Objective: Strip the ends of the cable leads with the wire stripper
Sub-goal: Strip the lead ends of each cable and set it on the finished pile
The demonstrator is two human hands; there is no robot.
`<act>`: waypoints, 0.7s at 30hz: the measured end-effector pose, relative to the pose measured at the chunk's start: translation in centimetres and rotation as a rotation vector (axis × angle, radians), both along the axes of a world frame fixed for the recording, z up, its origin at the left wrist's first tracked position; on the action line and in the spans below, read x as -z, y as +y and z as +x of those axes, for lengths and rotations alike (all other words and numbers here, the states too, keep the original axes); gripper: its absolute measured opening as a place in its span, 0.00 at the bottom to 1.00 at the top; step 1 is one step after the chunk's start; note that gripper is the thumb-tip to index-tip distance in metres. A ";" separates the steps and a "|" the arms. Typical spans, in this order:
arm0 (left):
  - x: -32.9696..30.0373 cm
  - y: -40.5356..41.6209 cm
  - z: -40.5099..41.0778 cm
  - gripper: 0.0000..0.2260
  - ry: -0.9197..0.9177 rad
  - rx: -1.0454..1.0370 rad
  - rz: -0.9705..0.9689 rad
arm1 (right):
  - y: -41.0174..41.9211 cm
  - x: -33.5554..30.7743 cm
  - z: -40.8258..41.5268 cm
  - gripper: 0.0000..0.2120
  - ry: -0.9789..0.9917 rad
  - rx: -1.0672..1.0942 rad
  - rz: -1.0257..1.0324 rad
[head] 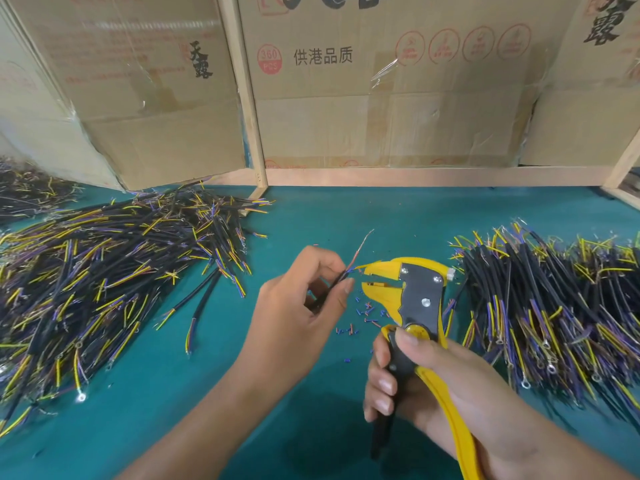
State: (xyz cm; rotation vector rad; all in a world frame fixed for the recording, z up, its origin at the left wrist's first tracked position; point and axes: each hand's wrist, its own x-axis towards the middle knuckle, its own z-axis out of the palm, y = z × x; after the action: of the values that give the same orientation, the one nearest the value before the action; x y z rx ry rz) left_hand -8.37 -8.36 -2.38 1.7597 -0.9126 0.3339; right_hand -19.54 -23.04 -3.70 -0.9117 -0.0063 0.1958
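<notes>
Two hands, left hand (304,299) pinching one cable (341,276), right hand (433,379) gripping one wire stripper (412,292)

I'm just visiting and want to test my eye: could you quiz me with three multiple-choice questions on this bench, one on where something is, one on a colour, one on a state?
1. Where do the small blue scraps lie?
A. on the mat between the hands
B. on the right pile
C. in a box

2. What colour are the stripper handles?
A. red
B. yellow and black
C. green

3. How do the stripper's jaws stand?
A. open
B. clamped on a lead
C. hidden

Answers:
1 A, they speckle the mat below the tool's head.
2 B, both show in the right hand.
3 A, a gap shows, and the cable in the left hand lies just beside them.
</notes>
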 end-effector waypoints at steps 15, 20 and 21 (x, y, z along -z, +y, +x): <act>1.5 -1.7 -2.7 0.06 0.375 0.286 -0.018 | -0.1 0.1 0.3 0.11 0.042 0.455 -0.206; 1.4 -1.6 -2.8 0.07 0.352 0.295 0.013 | -0.3 0.2 0.3 0.09 0.014 0.470 -0.244; 1.4 -1.6 -2.8 0.08 0.340 0.287 0.021 | -0.3 0.2 0.3 0.09 0.014 0.474 -0.242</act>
State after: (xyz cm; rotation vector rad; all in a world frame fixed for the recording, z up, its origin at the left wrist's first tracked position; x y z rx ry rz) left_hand -11.12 -9.97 -3.77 1.6123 -0.9044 -0.1582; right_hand -19.26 -23.35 -3.87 -1.1262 0.2495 -0.2429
